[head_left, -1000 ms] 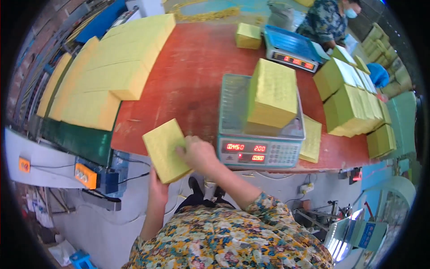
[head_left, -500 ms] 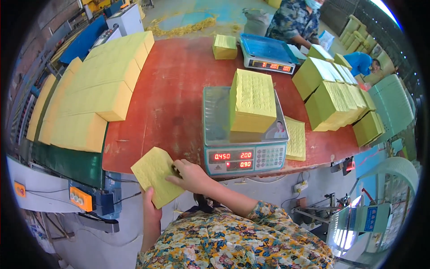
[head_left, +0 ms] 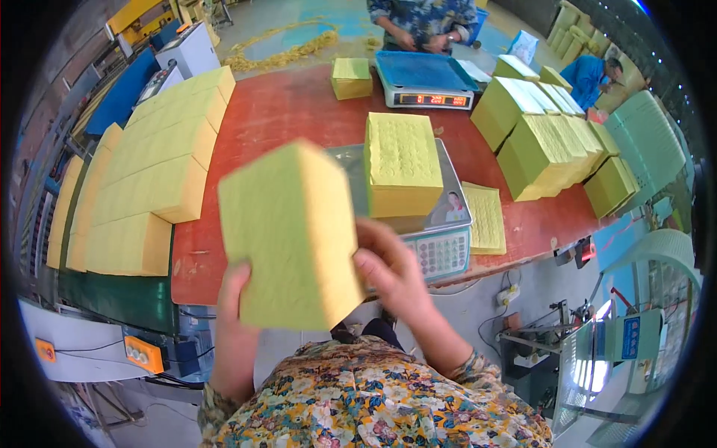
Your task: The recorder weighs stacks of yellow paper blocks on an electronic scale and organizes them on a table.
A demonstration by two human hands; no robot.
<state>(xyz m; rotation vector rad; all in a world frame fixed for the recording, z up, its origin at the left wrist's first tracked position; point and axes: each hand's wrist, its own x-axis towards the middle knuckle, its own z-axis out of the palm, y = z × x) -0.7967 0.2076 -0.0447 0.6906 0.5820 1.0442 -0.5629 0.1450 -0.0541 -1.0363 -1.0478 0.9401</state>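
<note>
Between my two hands a thick stack of yellow embossed paper is held up, tilted, its cut edge facing right. My left hand grips its left side with the thumb on the front face. The fingers of my right hand are curled against its right edge, partly hidden behind it. Beyond the stack stands a digital scale, its readout covered by the held paper. Another yellow paper stack rests upright on the scale's plate.
Rows of yellow paper blocks fill the left of the red table. More stacks stand at the right, and a thin paper pile lies beside the scale. A second scale with a blue tray sits at the back, near a person.
The paper in my hands has been raised toward me and turned, now showing a thick edge. My right hand has moved right to its far edge. The person behind has shifted left in view.
</note>
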